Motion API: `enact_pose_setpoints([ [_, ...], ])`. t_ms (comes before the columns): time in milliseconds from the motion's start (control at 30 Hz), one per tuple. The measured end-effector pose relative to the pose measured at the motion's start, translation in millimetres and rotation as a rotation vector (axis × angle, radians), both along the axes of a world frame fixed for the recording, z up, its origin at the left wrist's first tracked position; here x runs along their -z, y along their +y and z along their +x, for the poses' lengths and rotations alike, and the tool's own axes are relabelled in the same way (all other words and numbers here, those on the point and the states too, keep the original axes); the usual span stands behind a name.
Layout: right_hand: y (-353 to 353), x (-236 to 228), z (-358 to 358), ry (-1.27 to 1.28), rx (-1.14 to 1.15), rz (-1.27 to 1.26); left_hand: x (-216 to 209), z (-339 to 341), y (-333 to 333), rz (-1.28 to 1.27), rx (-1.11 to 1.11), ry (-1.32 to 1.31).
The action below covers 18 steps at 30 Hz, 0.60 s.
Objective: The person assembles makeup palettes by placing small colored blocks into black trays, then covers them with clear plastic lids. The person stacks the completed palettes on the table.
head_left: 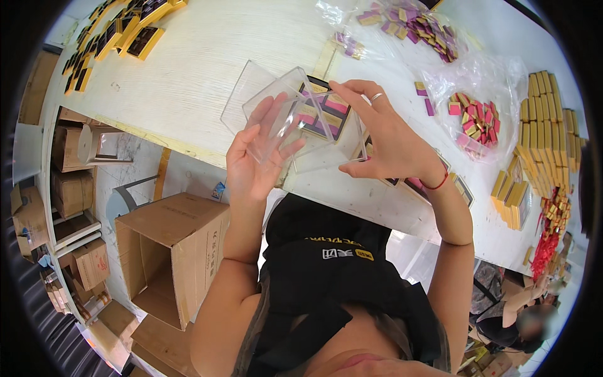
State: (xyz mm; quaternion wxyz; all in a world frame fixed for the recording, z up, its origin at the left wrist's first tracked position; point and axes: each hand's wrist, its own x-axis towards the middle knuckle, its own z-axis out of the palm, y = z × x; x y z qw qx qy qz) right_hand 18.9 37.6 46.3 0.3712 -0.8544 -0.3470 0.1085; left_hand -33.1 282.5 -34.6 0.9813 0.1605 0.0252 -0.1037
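Observation:
My left hand (259, 151) is raised over the table edge, its fingers curled around a clear plastic box cover (289, 107). My right hand (392, 135) grips another clear plastic cover (330, 152) between thumb and fingers; the two covers overlap in view. Behind them lies a dark square tray (342, 132) holding pink, purple and gold wrapped pieces (336, 103), partly seen through the plastic. A further clear pane (242, 81) shows beyond my left fingers; whether it belongs to the same cover I cannot tell. More trays are partly hidden below my right forearm.
Plastic bags with pink-gold (471, 119) and purple-gold pieces (421, 28) lie on the white table (207, 56). Gold-edged boxes (144, 43) stand far left, stacked gold boxes (543, 125) at right. An open carton (169, 251) stands below left. Another person (512, 327) sits lower right.

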Motion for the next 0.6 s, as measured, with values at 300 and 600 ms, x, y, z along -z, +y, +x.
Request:
enact_pose_setpoints([
  [300,17.8,56.4,13.3,-0.407,0.273,-0.223,-1.3,26.7,45.8,0.615,-0.375,0.126],
  [600,25.6,55.7,17.1,-0.312,0.223,-0.303,17.3,15.5,55.6,0.642,-0.307,0.152],
])
